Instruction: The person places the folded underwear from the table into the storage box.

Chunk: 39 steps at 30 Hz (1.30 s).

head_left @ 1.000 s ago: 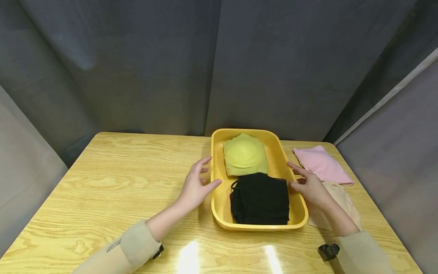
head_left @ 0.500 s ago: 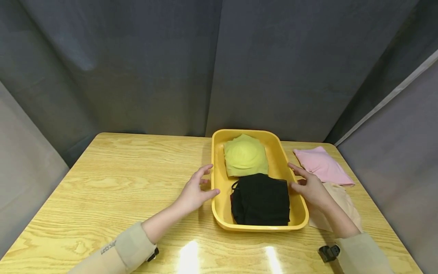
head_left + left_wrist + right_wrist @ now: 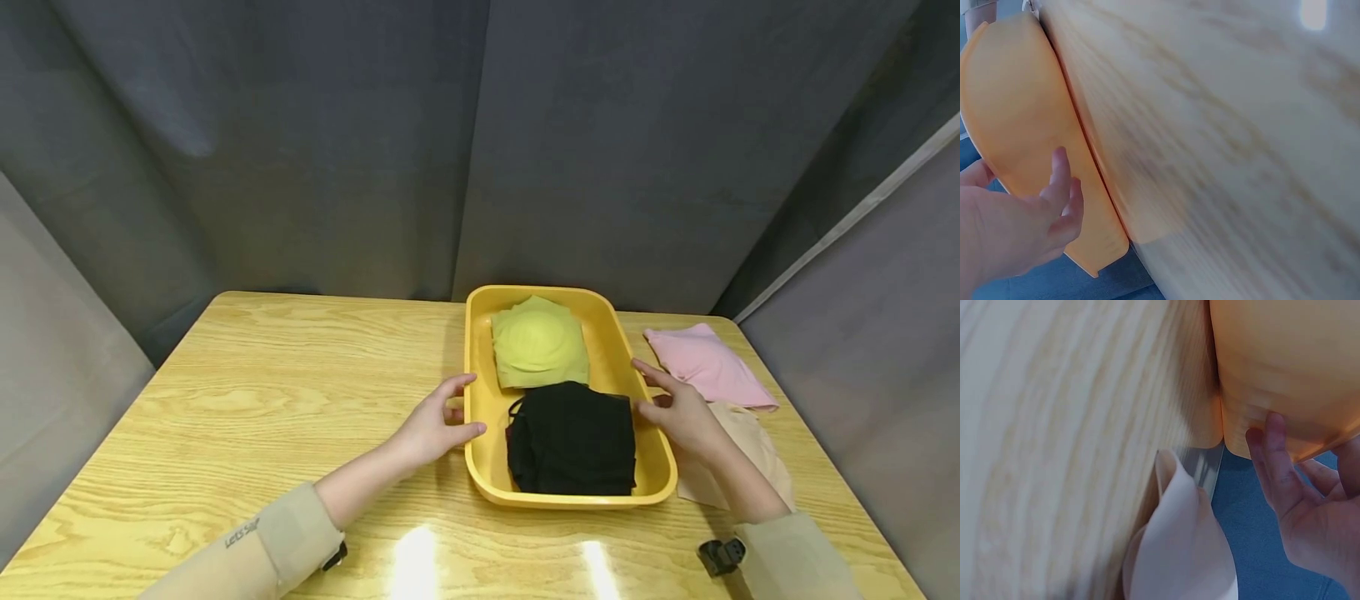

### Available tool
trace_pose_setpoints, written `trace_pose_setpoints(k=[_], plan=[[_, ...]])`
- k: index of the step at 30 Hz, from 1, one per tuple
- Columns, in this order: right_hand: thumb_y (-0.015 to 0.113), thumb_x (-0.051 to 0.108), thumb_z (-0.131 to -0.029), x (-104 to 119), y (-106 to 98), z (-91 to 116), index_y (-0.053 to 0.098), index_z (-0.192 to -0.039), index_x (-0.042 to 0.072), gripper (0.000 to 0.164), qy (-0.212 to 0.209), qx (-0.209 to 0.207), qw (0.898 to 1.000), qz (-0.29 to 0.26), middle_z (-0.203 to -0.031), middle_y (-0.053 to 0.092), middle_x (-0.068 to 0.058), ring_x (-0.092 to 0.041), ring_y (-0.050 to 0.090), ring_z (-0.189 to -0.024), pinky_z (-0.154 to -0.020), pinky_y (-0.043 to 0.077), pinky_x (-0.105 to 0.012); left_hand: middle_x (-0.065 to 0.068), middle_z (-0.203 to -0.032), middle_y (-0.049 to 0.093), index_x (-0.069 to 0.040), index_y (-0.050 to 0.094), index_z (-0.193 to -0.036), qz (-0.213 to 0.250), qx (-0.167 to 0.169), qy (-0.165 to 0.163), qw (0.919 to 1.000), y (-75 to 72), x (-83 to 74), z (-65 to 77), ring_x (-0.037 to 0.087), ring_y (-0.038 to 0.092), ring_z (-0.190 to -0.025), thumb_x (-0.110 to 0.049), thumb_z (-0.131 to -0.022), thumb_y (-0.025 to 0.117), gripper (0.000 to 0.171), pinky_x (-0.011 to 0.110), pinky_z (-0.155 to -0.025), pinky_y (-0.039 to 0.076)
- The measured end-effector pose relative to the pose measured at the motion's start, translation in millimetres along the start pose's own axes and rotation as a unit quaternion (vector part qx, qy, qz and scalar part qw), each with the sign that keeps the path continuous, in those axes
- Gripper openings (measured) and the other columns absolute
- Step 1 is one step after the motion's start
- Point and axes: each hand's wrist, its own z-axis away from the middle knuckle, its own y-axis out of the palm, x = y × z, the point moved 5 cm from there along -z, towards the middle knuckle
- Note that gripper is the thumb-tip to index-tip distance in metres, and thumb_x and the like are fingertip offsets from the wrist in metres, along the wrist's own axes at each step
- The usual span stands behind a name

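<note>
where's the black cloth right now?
In the head view, the black cloth lies in the near half of the yellow tray, toward its right wall, just this side of the yellow-green cloth. Neither wrist view shows it.

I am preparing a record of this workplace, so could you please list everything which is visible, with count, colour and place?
Table: one, light wood, centre.
Tray: one, yellow, on the table.
Lime cloth: one, yellow-green, tray's far half.
Black cloth: one bundle, black, tray's near half.
Small patch: one, red, black cloth's left edge; identity unclear.
Pink cloth: one, pink, right of the tray.
Beige cloth: one, beige, nearer than the pink cloth, partly hidden.
Curtain: count unclear, dark grey, behind the table.
Side panels: two, lighter grey, left and right.
Devices: two, black, beside the cuffs.
Sleeves: two, beige, lower view.
Hands: two, bare; left hand and right hand at the tray's sides.
</note>
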Motion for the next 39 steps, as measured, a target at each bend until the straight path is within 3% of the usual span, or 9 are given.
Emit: trace_pose_setpoints(k=[8,18,27,32,36,39], plan=[[0.061,0.001,-0.086,0.6,-0.3,0.0,0.036,-0.144,0.002,0.063,0.000,-0.003,1.000,0.011,-0.123,0.045,-0.031,-0.024,0.058,-0.076,-0.064,0.049,-0.019,0.018,-0.143,0.033,-0.022,0.035,-0.145,0.038,0.003,-0.031,0.9988,1.8,2.2,-0.6,0.024,0.058,-0.102,-0.008,-0.085,0.070,0.071,0.036,-0.072,0.056],[0.060,0.004,-0.089,0.9,0.6,0.5,0.035,-0.145,0.004,0.061,0.002,-0.003,1.000,0.017,-0.123,0.046,-0.030,-0.028,0.061,-0.083,-0.067,0.051,-0.020,0.018,-0.145,0.033,-0.023,0.036,-0.144,0.056,-0.005,-0.039,0.9977,2.6,4.6,-1.5,0.025,0.058,-0.103,-0.007,-0.084,0.070,0.071,0.035,-0.072,0.057],[0.060,0.021,-0.093,5.7,-3.7,5.5,0.036,-0.145,0.004,0.059,-0.002,-0.007,0.999,0.044,-0.128,0.047,-0.032,-0.039,0.064,-0.095,-0.074,0.055,-0.029,0.019,-0.144,0.034,-0.022,0.035,-0.145,0.055,-0.002,-0.037,0.9978,2.3,3.1,-1.1,0.022,0.059,-0.098,-0.007,-0.084,0.071,0.073,0.034,-0.069,0.057],[0.060,0.027,-0.094,11.9,-10.4,10.8,0.039,-0.142,0.004,0.058,-0.009,-0.021,0.997,0.070,-0.126,0.052,-0.028,-0.040,0.063,-0.097,-0.066,0.054,-0.024,0.019,-0.144,0.034,-0.021,0.036,-0.145,0.054,-0.002,-0.038,0.9978,2.3,1.8,-0.6,0.021,0.059,-0.097,-0.006,-0.083,0.071,0.073,0.034,-0.069,0.057],[0.062,0.024,-0.092,16.4,-16.2,16.8,0.043,-0.140,0.004,0.055,-0.024,-0.040,0.995,0.084,-0.122,0.057,-0.024,-0.034,0.064,-0.094,-0.060,0.053,-0.020,0.019,-0.144,0.034,-0.022,0.036,-0.145,0.056,-0.003,-0.041,0.9976,2.1,2.5,-0.5,0.022,0.059,-0.098,-0.007,-0.083,0.072,0.073,0.035,-0.070,0.057],[0.066,0.019,-0.089,20.0,-21.8,22.0,0.047,-0.137,0.005,0.053,-0.048,-0.063,0.992,0.100,-0.117,0.060,-0.021,-0.016,0.066,-0.089,-0.060,0.051,-0.018,0.019,-0.144,0.034,-0.021,0.036,-0.144,0.058,-0.004,-0.041,0.9975,2.0,2.7,-0.3,0.023,0.059,-0.098,-0.006,-0.083,0.072,0.073,0.034,-0.069,0.057]])
